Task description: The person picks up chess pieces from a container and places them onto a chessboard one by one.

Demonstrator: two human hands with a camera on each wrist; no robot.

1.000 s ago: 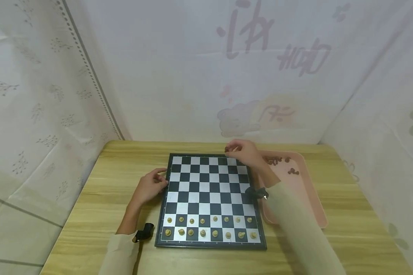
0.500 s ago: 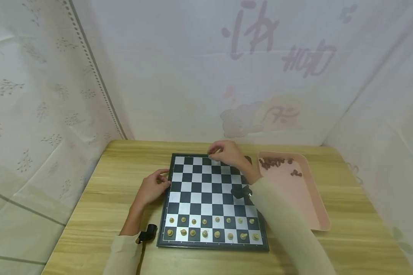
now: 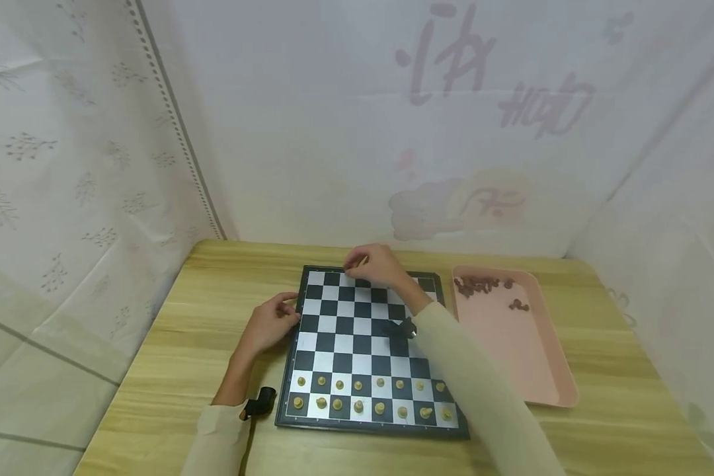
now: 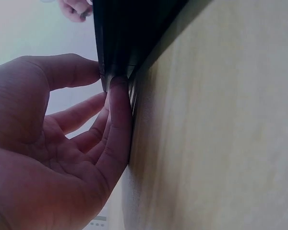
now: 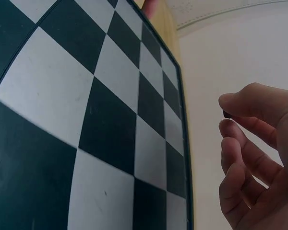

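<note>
While I watch from far through the head camera, the right hand (image 3: 377, 266) is at twelve o'clock of the chessboard (image 3: 344, 344), near its far edge. Its thumb and forefinger pinch a small dark chess piece (image 5: 226, 114), which is mostly hidden, so I cannot tell its type or its long axis. The piece lies at about nine o'clock from the middle of this hand, and in the right wrist view it is apart from the squares. The left hand (image 3: 270, 322) is farther from it, between nine and ten o'clock of the board, with relaxed fingers that touch the left edge. The pink tray (image 3: 514, 340) is at three o'clock, with brown pieces (image 3: 482, 285) in its far end, and two rows of light pieces (image 3: 358, 406) stand at six o'clock. About writing, the wall covering (image 3: 309, 132) has faded letters (image 3: 546, 106), maybe "HOAO", at one o'clock; the board's border marks are too small to read, and I find no brand.
</note>
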